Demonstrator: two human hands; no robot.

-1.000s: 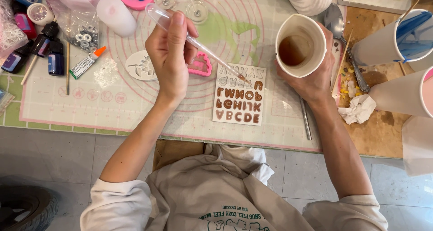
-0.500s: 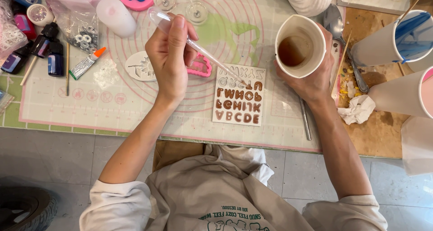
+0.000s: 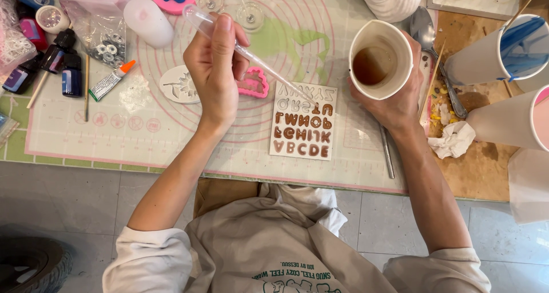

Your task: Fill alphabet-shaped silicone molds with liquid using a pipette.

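My left hand point(image 3: 214, 70) pinches a clear plastic pipette point(image 3: 251, 56) by its bulb, the thin tip slanting down to the upper rows of a white letter mould point(image 3: 303, 120). Most of the mould's letter cavities hold brown liquid. My right hand point(image 3: 394, 101) grips a white paper cup point(image 3: 380, 58) with brown liquid inside, tilted a little, just right of the mould. A small pink mould point(image 3: 254, 84) lies partly behind my left hand.
A pale green mat point(image 3: 171, 141) with pink circles covers the table. Small dark bottles point(image 3: 60, 64), a glue tube point(image 3: 111, 81), a bag of rings and a white cylinder point(image 3: 148, 21) sit at the left. Paper cups point(image 3: 503, 53), a spoon point(image 3: 426, 33) and crumpled tissue point(image 3: 454, 138) lie at the right.
The pipette tip has shifted up the mould, from the lower rows toward the upper rows. My right hand and the cup have stayed in place.
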